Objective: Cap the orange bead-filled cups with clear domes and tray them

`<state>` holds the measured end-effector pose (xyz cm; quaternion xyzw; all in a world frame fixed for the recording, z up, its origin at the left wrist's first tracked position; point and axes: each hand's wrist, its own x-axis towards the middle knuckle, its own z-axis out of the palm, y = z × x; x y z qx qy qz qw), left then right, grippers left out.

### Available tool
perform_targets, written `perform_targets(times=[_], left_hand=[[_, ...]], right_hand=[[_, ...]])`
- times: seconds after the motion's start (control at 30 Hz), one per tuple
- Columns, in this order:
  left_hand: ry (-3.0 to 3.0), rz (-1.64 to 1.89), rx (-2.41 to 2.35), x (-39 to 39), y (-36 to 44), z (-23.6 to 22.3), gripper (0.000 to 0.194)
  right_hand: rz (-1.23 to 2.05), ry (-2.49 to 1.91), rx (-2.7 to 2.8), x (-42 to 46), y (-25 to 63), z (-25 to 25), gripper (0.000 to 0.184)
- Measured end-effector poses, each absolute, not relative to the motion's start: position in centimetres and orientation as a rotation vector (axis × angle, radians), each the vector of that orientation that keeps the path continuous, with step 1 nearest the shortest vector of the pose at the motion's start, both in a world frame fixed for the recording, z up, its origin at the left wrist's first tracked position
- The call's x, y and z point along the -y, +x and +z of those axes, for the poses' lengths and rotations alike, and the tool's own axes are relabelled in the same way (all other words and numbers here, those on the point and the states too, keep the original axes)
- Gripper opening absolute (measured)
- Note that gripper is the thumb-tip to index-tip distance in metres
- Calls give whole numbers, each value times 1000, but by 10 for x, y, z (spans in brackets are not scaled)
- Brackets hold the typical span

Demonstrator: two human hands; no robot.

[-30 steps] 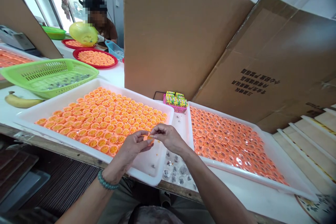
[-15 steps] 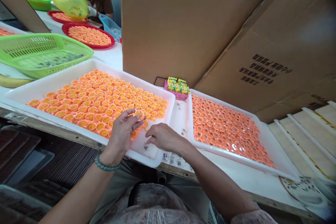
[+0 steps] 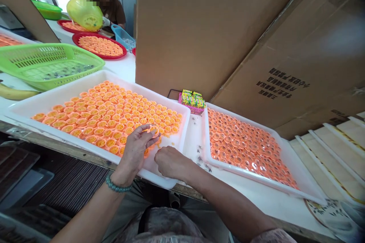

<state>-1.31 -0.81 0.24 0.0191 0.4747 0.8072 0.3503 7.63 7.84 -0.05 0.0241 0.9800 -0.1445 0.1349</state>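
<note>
My left hand pinches a small orange cap between thumb and fingers, over the near right corner of the left white tray, which is packed with several orange caps. My right hand is curled with its fingers bent down into the bare corner of that tray; what its fingertips touch is hidden. A second white tray of orange caps lies to the right. Small dark metal bits are scattered on the table between the trays.
A green basket and a banana sit at the left. A small pink basket of yellow packs stands behind the trays. Cardboard sheets wall off the back. Another person works at far left by red trays and a yellow bowl.
My hands parted: the left carried the orange cap out over the tray's caps, and the right dropped into the tray's bare near corner and curled there.
</note>
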Motion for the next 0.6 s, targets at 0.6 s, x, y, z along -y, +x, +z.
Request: perform_targets(times=[0.6], left_hand=[[203, 1882, -1293, 10, -12, -2, 34]], right_hand=[[-2810, 521, -2125, -102, 118, 5, 28]])
